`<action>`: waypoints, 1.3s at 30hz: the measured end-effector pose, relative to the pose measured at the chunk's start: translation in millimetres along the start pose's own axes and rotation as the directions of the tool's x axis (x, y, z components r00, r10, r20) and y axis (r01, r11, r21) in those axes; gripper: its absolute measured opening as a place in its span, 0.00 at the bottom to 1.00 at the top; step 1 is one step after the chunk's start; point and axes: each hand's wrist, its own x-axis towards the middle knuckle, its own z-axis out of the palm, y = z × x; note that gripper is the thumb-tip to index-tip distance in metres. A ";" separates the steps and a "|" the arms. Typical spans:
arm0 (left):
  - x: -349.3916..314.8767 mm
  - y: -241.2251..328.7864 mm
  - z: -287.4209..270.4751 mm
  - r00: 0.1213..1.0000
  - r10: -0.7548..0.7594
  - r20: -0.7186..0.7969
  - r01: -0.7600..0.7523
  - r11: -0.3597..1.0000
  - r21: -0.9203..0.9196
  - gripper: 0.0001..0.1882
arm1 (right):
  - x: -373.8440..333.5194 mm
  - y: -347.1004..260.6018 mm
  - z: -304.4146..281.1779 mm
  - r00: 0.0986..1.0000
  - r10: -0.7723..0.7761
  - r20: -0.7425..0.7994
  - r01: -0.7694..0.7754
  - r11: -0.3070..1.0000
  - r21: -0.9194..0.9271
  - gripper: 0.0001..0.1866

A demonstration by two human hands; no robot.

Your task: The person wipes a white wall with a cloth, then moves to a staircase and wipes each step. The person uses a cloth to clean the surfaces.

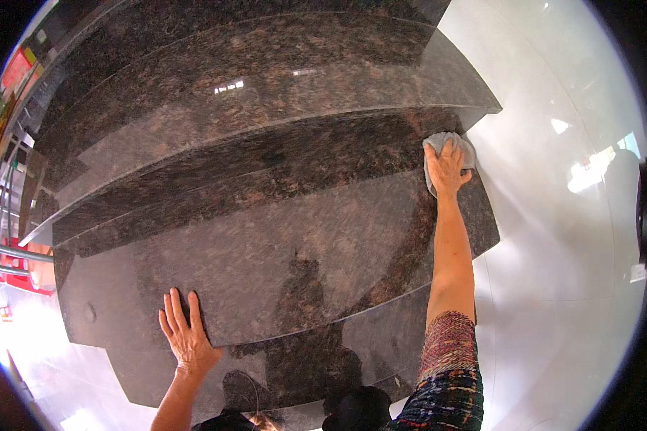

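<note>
Dark brown speckled stone steps (266, 244) fill the middle of the view. At the right end of one tread, my right hand (449, 167) presses a grey cloth (438, 141) against the stone, close to the riser under the step above. Its fingers lie over the cloth, and part of the cloth bunches around them. My left hand (187, 334) rests palm down near the front edge of the same tread, at the lower left, with its fingers spread and nothing in them.
The higher step (287, 79) juts out above the tread with a polished edge. A white glossy wall (553, 237) borders the steps on the right. To the left are a metal rail (20, 251) and red objects (39, 276) by a bright area.
</note>
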 end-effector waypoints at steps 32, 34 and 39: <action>-11.6 1.2 11.1 0.983 0.032 -0.182 -0.019 0.997 0.069 0.57 | -72.9 127.7 -32.6 0.984 -0.174 -0.027 0.170 0.980 -0.105 0.39; -11.4 1.3 14.7 0.975 0.051 -0.214 -0.042 0.998 0.049 0.57 | -89.8 115.2 -34.1 0.980 -0.196 -0.044 0.192 0.977 -0.093 0.39; -12.9 2.1 14.0 0.969 0.084 -0.234 -0.083 0.996 0.015 0.57 | -141.2 62.1 -37.8 0.950 -0.311 0.004 0.311 0.950 -0.018 0.38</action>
